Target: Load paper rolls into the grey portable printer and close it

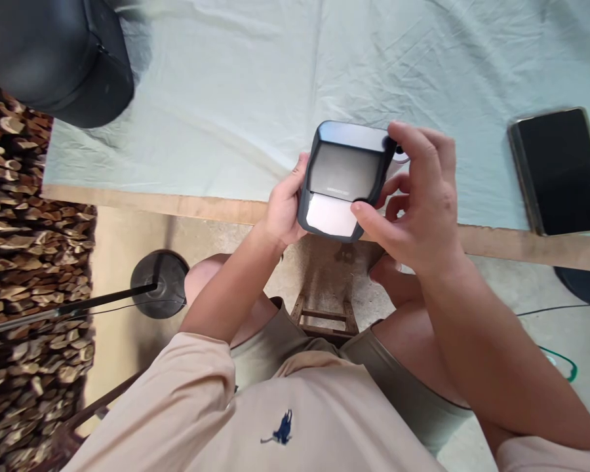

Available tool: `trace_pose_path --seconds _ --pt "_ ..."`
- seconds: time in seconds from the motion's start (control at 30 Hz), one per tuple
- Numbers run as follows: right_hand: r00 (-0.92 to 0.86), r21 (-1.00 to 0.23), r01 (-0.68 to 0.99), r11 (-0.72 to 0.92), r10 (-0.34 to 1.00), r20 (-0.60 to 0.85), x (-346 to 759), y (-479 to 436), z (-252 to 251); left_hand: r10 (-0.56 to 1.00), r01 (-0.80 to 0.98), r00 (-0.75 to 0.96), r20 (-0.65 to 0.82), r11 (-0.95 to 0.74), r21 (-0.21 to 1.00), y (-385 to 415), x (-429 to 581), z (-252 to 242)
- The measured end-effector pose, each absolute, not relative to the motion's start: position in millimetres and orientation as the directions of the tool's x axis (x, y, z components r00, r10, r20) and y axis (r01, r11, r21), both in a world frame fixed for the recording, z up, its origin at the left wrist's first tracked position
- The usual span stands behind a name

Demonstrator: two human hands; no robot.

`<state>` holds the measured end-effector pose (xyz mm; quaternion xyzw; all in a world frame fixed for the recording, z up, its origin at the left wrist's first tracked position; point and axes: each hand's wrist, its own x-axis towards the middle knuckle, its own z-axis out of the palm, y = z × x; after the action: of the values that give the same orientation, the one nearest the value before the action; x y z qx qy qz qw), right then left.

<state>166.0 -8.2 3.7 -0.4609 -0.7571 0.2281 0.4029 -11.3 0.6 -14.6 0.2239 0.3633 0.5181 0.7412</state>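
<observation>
In the head view, a boxy handheld device (345, 172) with a dark frame is held over the table's front edge. It has a silvery top end, a grey panel with small lettering I cannot read, and a white panel at its near end. My left hand (286, 204) is closed around its left side, the fingers hidden underneath. At the right side is my right hand (425, 196), its thumb on the edge of the white panel and its index finger at the far right corner. A pale rounded piece (400, 158) shows behind the right fingers; its kind is unclear.
A smartphone (563, 172) lies on the light green tablecloth (216, 85) to the right. At the far left stands a black rounded case (61, 59). Below are a stand's round base (160, 283), a wooden stool (324, 318) and stacked firewood (34, 295).
</observation>
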Motion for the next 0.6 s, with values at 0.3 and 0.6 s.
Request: trace_pose_path --seconds 0.3,0.6 --pt "-0.176 -0.673 0.531 0.515 0.843 0.508 163.0 2.2 14.4 0.915 -0.551 0.152 -0.374 0.392 0.736 2.9 -7.7 -2.8" --pt "0.025 -0.689 0.419 0.592 0.751 0.66 154.2 20.0 28.3 0.938 -0.531 0.275 -0.21 0.331 0.78 0.9 -8.8 -15.7"
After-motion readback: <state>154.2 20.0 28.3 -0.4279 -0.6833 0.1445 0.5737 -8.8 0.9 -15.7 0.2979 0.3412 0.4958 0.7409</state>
